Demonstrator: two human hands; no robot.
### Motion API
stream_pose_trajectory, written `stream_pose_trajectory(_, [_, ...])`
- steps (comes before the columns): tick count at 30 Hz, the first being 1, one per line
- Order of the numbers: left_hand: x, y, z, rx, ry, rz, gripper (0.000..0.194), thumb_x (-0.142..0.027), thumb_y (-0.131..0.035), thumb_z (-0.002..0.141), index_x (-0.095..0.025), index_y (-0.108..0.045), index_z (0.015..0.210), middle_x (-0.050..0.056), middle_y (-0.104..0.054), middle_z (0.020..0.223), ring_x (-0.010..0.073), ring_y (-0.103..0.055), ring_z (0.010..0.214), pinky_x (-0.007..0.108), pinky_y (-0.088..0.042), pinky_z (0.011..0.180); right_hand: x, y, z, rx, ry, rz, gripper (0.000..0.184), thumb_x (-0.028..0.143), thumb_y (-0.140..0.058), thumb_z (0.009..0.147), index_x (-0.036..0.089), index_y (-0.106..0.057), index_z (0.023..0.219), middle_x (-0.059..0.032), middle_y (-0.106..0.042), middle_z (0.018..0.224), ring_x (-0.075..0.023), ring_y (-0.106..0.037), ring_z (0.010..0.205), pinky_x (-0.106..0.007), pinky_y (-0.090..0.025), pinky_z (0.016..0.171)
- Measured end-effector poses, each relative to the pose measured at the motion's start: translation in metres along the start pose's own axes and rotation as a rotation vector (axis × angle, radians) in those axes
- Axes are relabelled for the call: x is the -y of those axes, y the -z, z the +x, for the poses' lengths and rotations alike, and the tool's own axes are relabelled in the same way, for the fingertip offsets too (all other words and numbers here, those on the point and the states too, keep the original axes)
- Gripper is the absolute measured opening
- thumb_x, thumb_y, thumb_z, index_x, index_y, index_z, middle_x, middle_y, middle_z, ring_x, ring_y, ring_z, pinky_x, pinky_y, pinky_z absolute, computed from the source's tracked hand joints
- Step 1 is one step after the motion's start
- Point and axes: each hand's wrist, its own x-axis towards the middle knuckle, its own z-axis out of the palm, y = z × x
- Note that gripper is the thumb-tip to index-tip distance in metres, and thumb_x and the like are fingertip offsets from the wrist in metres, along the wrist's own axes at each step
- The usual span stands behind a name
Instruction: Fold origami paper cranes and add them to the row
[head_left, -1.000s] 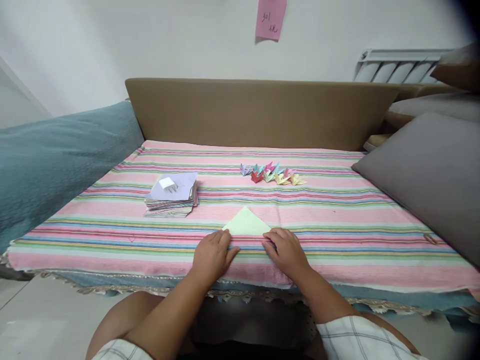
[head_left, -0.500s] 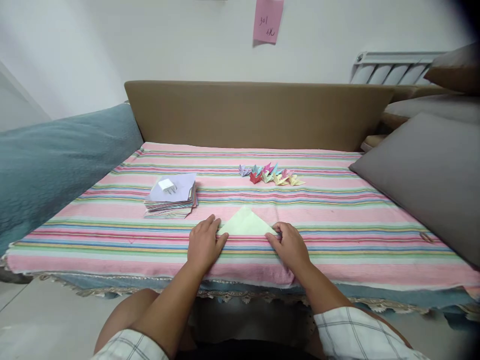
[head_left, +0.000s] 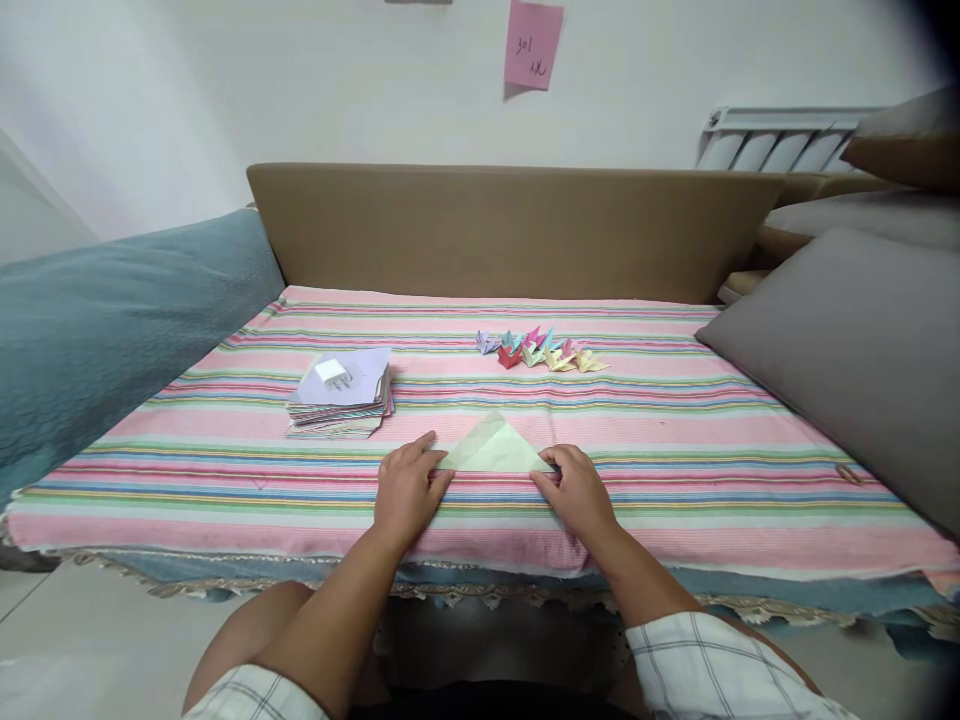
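Between my hands is a pale green sheet of origami paper point(head_left: 495, 447), folded into a triangle with its point facing away from me. A crease line shows down its middle. My left hand point(head_left: 409, 485) pinches the left corner between thumb and fingers. At the opposite corner, my right hand point(head_left: 576, 487) holds the paper in the same kind of pinch. Beyond the triangle sits a group of small folded paper cranes point(head_left: 536, 350) in several colours. To the left is a stack of square paper point(head_left: 341, 410), topped by a white plug adapter point(head_left: 332, 374).
A striped cloth point(head_left: 225, 470) covers the seat. Behind it stands a brown backrest point(head_left: 487, 230). Grey cushions point(head_left: 847, 340) pile up on the right, and a blue-covered armrest point(head_left: 142, 300) borders the left. A small brown ring-like item point(head_left: 849, 474) lies near the cushion.
The triangle's surface now shows a middle crease and shading, where it looked plain and flat before. Both hands keep nearly the same places at its corners. The view has shifted slightly.
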Motion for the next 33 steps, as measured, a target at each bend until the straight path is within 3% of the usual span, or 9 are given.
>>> stream_pose_trajectory(10, [0.001,0.001,0.000,-0.013,0.002,-0.070,0.009,-0.028,-0.060,0.078,-0.025,-0.068,0.080,0.002,-0.057,0.126,0.0258,-0.056,0.106,0.043,-0.044,0.088,0.000,-0.003,-0.003,-0.044,0.151,0.042,0.005,0.021,-0.052,0.080,0.021,-0.056,0.082,-0.0086,-0.058,0.099,-0.0237,-0.053,0.095,-0.038,-0.046,0.080])
stream_pose_trajectory(21, [0.002,-0.003,-0.001,-0.058,-0.023,-0.033,0.017,-0.022,-0.054,0.080,-0.027,-0.070,0.084,0.003,-0.056,0.127,0.0250,-0.054,0.108,0.043,-0.043,0.090,0.003,0.000,-0.008,-0.038,0.302,-0.038,0.026,0.004,-0.045,0.075,0.022,-0.063,0.079,-0.0085,-0.055,0.109,-0.0247,-0.049,0.103,-0.040,-0.046,0.082])
stream_pose_trajectory(27, [0.001,-0.001,-0.002,-0.044,-0.055,-0.009,0.022,-0.017,-0.055,0.074,-0.025,-0.069,0.089,0.004,-0.054,0.129,0.0263,-0.053,0.109,0.043,-0.043,0.090,0.007,0.004,-0.008,-0.025,0.403,-0.096,0.029,0.001,-0.047,0.073,0.022,-0.065,0.077,-0.0074,-0.056,0.112,-0.0242,-0.046,0.105,-0.040,-0.043,0.086])
stream_pose_trajectory(30, [-0.003,0.001,-0.003,-0.026,-0.103,-0.003,0.024,-0.019,-0.058,0.071,-0.026,-0.069,0.091,0.006,-0.052,0.131,0.0280,-0.051,0.111,0.045,-0.041,0.091,0.012,0.007,-0.009,0.000,0.425,-0.154,0.028,0.000,-0.046,0.072,0.021,-0.065,0.077,-0.0077,-0.058,0.105,-0.0232,-0.047,0.102,-0.038,-0.042,0.085])
stream_pose_trajectory(33, [-0.008,0.002,-0.005,-0.026,-0.153,0.016,0.025,-0.022,-0.062,0.069,-0.028,-0.068,0.093,0.006,-0.050,0.133,0.0313,-0.046,0.117,0.054,-0.030,0.099,0.019,0.009,-0.011,0.045,0.418,-0.219,0.028,0.000,-0.046,0.071,0.021,-0.064,0.076,-0.0054,-0.060,0.091,-0.0212,-0.049,0.093,-0.038,-0.039,0.086])
